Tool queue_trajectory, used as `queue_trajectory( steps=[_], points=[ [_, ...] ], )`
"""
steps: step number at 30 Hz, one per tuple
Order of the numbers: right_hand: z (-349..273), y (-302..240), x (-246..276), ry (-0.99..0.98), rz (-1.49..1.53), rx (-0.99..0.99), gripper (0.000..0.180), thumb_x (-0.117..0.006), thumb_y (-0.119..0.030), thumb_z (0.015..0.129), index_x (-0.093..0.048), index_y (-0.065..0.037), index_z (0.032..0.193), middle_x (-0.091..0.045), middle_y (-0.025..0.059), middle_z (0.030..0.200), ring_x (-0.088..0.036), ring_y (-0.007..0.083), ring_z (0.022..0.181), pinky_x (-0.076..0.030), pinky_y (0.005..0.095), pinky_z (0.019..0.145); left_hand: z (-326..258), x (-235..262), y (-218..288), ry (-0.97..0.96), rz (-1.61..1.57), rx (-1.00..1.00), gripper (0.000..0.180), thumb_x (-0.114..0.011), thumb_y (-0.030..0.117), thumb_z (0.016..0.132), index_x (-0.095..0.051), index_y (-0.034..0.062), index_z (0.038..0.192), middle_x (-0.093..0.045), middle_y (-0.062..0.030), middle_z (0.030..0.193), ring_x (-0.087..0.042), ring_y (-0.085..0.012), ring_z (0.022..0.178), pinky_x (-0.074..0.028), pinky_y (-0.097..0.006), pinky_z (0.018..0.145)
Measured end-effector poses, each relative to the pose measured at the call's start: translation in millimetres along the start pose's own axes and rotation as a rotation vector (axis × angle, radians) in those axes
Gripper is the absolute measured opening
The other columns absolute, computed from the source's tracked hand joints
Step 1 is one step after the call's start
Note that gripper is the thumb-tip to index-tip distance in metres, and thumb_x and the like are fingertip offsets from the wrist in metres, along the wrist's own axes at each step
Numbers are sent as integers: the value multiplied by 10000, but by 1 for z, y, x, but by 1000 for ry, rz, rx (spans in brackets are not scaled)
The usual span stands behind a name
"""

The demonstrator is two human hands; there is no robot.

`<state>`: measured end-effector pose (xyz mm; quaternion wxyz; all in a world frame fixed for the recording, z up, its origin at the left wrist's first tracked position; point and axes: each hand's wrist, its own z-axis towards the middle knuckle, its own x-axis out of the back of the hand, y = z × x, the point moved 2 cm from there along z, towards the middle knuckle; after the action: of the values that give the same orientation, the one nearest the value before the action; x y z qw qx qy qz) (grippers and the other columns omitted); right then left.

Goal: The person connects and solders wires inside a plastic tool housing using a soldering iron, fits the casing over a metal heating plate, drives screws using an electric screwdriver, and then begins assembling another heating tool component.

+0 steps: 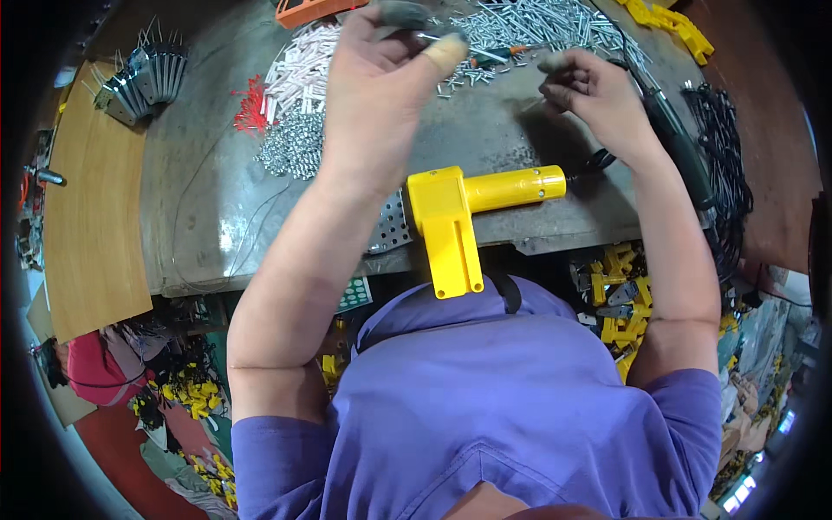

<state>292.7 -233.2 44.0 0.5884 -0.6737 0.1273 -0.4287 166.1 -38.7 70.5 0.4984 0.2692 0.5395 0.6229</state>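
My left hand [386,74] is raised over the far middle of the table, its fingers closed. A thin silver pin or screw [426,37] shows between thumb and fingers; yellowish tape covers the thumb. My right hand [598,95] hovers to the right with curled fingers pressed together; whatever they hold is hidden. Nearer to me, a yellow plastic gun-shaped housing [444,204] lies at the table's front edge, its cylinder pointing right. Under its left side is a perforated metal plate [392,224]. Beside my right wrist lies a dark corded power screwdriver [680,143].
Heaps of silver screws [546,26], white sticks [299,65], red pieces [251,106] and small metal parts [295,146] cover the far table [520,230]. Black cables [724,156] hang at the right. Metal parts with wires [143,82] stand left. Yellow parts [620,299] fill the space below.
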Motion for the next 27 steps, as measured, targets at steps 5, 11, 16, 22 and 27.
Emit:
queue_trajectory(
  steps=[5,11,16,22,27],
  points=[
    [-7,16,13,-95,-884,464,313,-612,-19,774,-616,-55,1085,-638,165,928,-615,321,876,-489,384,773,-8,4,6,-156,223,24,411,-563,-15,878,-366,14,1237,-557,-154,1105,-650,-227,893,-555,-341,826],
    [-18,-14,5,39,-605,491,355,-611,0,770,-610,-53,1121,-635,132,885,-627,235,842,-501,335,745,-19,-2,-7,-510,243,182,386,-573,-34,875,-408,16,1220,-554,-83,1018,-632,-164,901,-534,-271,776],
    [-75,-37,-39,-146,271,151,215,-655,-9,800,-667,-45,1012,-678,53,919,-649,152,832,-508,286,700,-21,6,-25,-574,245,259,429,-659,23,850,-447,7,1222,-575,-58,1022,-597,-112,895,-508,-261,804],
    [-86,-39,-65,143,-524,641,120,-670,-47,698,-613,-50,803,-572,65,768,-593,253,689,-485,331,582,-20,-1,-31,-672,373,280,456,-672,47,851,-478,2,1261,-605,-45,978,-582,-99,889,-493,-253,805],
    [-94,-45,-72,140,-589,574,136,-671,-36,690,-599,-48,804,-547,62,792,-578,240,686,-477,343,569,-21,2,-31,-622,288,300,478,-689,63,841,-486,12,1271,-610,-52,999,-583,-107,921,-488,-254,825]
  ],
)
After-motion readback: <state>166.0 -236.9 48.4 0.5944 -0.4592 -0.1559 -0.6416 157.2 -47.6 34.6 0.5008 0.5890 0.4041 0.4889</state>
